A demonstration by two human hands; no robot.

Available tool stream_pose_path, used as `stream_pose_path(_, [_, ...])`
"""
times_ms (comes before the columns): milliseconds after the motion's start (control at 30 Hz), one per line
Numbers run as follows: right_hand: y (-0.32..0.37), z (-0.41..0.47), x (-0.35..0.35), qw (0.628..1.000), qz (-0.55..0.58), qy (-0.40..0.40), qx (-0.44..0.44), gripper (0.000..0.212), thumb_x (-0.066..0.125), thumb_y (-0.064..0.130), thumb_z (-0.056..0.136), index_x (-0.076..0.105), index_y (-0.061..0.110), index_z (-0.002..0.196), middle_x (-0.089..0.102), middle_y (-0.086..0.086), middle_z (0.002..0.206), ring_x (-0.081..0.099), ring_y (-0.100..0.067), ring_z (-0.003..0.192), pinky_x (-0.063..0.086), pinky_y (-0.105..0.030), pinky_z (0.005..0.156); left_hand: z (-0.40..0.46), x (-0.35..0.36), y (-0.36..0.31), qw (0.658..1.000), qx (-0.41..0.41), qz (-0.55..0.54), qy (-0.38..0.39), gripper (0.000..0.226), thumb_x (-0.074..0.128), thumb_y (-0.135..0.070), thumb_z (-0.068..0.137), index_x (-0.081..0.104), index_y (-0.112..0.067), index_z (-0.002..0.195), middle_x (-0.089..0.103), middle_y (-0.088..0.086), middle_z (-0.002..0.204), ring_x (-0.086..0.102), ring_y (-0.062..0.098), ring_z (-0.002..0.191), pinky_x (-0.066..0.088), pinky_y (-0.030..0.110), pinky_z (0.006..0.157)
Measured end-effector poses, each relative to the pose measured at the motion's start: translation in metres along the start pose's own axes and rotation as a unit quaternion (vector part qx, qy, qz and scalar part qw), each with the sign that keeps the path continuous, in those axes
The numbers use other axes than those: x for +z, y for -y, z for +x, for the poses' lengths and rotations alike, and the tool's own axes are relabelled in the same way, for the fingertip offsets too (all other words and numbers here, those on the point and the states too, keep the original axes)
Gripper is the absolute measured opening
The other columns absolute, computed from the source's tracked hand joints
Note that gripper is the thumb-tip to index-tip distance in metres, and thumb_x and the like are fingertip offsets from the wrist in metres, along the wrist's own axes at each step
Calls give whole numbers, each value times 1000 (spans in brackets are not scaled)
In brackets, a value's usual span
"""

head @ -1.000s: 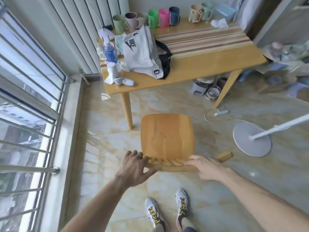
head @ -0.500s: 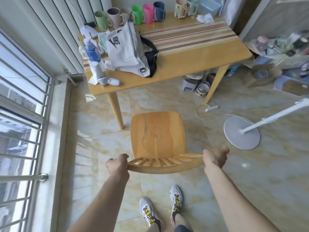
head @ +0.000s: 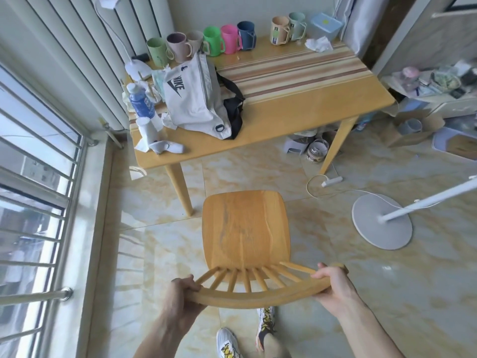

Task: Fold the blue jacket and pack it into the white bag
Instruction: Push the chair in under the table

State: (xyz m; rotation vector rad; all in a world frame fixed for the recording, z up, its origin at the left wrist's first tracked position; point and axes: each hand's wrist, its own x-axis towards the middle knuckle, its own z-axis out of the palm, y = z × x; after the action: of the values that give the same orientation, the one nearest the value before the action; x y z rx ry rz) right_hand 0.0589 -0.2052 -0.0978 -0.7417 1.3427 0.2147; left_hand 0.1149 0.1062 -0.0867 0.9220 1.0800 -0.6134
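The left hand (head: 180, 295) is closed around the left end of the curved top rail of a wooden chair (head: 245, 228), fingers wrapped over the rail. The right hand (head: 333, 285) is closed around the rail's right end in the same manner, thumb on the upper side. Both grips are pinching the rail; nothing else is held. The chair's spindles are seen fanning from the rail to the seat, and the seat is bare. Two white sneakers (head: 227, 344) are visible on the tiled floor (head: 335, 319) below the rail.

Beyond the chair stands the wooden worktop (head: 309, 112). The white bag (head: 196, 99), bearing a black logo and a black strap, is lying on the worktop's left part, well apart from both hands. Just beside it on the left are a blue-labelled water bottle (head: 140, 102) and crumpled white tissues (head: 160, 146). A row of coloured mugs (head: 222, 40) is ranged along the worktop's far edge. A white fan base (head: 382, 220) is resting on the floor to the right. The blue jacket cannot be located in this view.
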Motion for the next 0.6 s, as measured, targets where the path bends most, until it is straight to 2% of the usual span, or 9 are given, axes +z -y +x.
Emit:
stream_pose_path(33, [1,1,-3,1000,5,12,3,34,44,-17,83,47,9,104,44,-8,94,48,-31,85,45,-50,78,-1,0,1,1000,5,12,2,47,34,14,81,44,-6,123,38,14,127,71,37,78,52,50,77])
stream_pose_path(67, [2,3,-5,1000,9,20,5,33,43,-18,82,45,11,97,41,-8,91,47,-32,89,44,-50,76,3,-1,2,1000,12,16,9,41,35,14,80,46,-7,113,39,13,128,68,41,89,53,51,78])
stream_pose_path(133, [6,8,-6,999,18,35,2,35,44,-20,77,42,12,91,40,-7,94,45,-35,101,45,-49,73,11,-2,1,1000,18,18,-4,34,38,13,81,45,-9,106,44,15,129,61,49,115,53,59,88])
stream_pose_path(167, [11,11,-5,999,22,45,-1,35,44,-20,75,42,13,89,40,-7,94,44,-34,101,46,-48,71,13,2,-3,1000,19,20,-5,32,39,12,83,45,-11,105,47,17,127,61,50,119,53,60,90])
stream_pose_path(267, [41,21,9,997,17,80,0,35,42,-19,76,39,15,82,40,-9,88,47,-31,81,48,-45,67,16,23,-21,999,24,24,5,37,44,10,76,39,-18,101,56,30,126,72,47,111,55,57,92])
stream_pose_path(400, [101,28,39,993,-20,113,-9,26,47,-14,77,43,11,73,58,-17,70,56,-37,82,52,-41,62,22,70,-57,998,48,35,38,25,48,5,71,41,-17,80,65,24,86,72,43,114,44,59,110])
stream_pose_path(467, [131,35,50,993,-28,111,-12,19,51,-11,77,47,7,73,59,-20,70,58,-39,81,56,-42,62,26,96,-72,997,56,31,45,26,50,5,69,41,-17,79,56,18,87,72,44,113,50,59,104])
stream_pose_path(533, [158,42,61,993,-31,115,-17,17,52,-10,76,49,6,73,54,-17,71,57,-39,80,58,-43,62,35,118,-86,997,59,22,52,25,49,7,71,41,-16,77,45,15,92,74,45,107,57,56,89])
stream_pose_path(600, [182,47,75,992,-40,119,-22,18,52,-9,78,48,7,72,51,-14,70,56,-37,76,58,-43,62,44,140,-99,996,60,23,57,22,48,7,74,42,-15,73,43,15,92,75,45,106,57,55,87])
